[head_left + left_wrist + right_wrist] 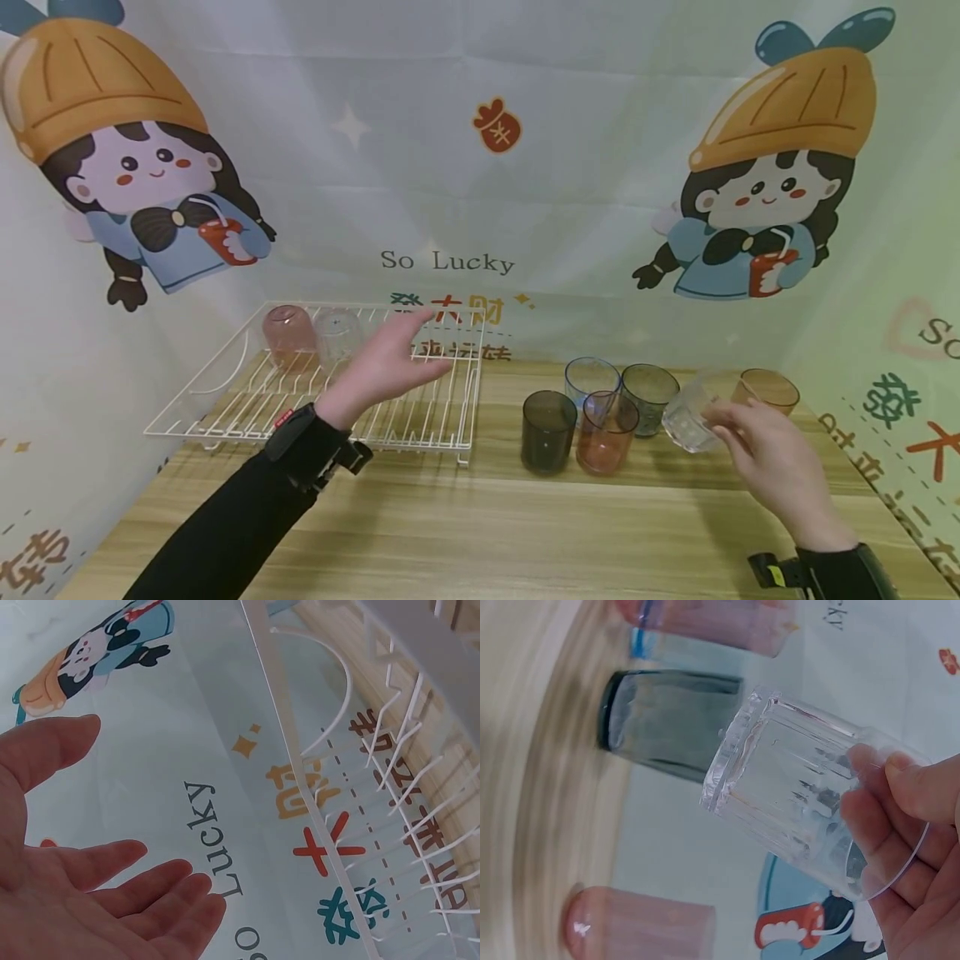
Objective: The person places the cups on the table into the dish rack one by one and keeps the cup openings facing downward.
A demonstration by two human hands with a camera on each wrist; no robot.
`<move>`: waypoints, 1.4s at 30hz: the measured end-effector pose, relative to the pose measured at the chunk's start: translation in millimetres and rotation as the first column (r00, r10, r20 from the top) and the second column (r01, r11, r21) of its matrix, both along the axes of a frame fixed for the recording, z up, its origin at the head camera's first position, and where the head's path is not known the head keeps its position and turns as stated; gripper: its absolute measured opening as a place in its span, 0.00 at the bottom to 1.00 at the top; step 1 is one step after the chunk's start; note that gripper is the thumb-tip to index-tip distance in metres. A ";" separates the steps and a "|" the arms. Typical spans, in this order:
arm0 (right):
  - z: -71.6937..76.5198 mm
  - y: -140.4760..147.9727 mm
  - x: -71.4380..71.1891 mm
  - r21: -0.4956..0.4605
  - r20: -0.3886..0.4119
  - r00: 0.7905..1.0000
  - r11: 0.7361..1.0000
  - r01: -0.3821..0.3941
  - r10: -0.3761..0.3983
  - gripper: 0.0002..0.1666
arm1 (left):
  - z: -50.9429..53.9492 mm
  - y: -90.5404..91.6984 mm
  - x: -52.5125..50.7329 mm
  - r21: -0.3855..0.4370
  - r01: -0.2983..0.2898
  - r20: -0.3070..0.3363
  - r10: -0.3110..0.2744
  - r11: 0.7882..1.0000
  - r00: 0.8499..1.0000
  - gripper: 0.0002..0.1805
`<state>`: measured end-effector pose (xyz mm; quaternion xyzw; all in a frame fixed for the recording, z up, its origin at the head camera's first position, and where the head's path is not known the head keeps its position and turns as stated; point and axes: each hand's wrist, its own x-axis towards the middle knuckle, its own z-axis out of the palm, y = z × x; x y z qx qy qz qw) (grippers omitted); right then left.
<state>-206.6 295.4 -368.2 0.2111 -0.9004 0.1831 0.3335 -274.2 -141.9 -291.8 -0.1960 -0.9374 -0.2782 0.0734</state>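
My right hand (776, 467) pinches a clear drinking glass (690, 417) by its rim, thumb outside and fingers inside. That glass is tilted, its thick base (735, 754) pointing away from the palm in the right wrist view. Over the white wire dish rack (468, 400) hovers my left hand (390, 358), holding nothing, with thumb and fingers spread apart. A pink glass (289, 337) and a clear glass (337, 333) stand upside down on the rack's far left part. Close to the held glass are a dark green glass (649, 400) and an amber glass (772, 390).
A dark grey glass (549, 433), a reddish-orange glass (607, 437) and a blue-rimmed glass (592, 377) stand grouped right of the rack. Wooden tabletop (480, 533) runs in front of them. A printed cloth (450, 200) hangs behind and along both sides.
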 end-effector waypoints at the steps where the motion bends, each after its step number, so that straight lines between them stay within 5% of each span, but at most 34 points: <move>1: 1.5 -1.3 0.6 -0.003 -0.006 1.000 1.000 -0.006 0.006 0.14 | 0.0 0.7 0.4 0.000 -0.003 0.005 0.003 1.000 1.000 0.45; 28: 25.6 -32.4 6.1 -0.099 -0.186 0.972 0.981 -0.164 0.144 0.24 | -6.6 21.7 27.7 0.099 0.060 -0.006 -0.059 0.993 0.998 0.45; 36: -37.4 -3.0 -48.9 -0.183 -0.209 0.942 0.936 -0.302 0.263 0.18 | -13.1 31.9 34.0 0.127 0.085 -0.021 -0.083 0.988 0.996 0.45; 42: 16.5 -50.3 -6.4 -0.178 -0.234 0.936 0.935 -0.306 0.261 0.22 | -21.7 38.6 38.2 0.139 0.099 -0.036 -0.095 0.985 0.995 0.45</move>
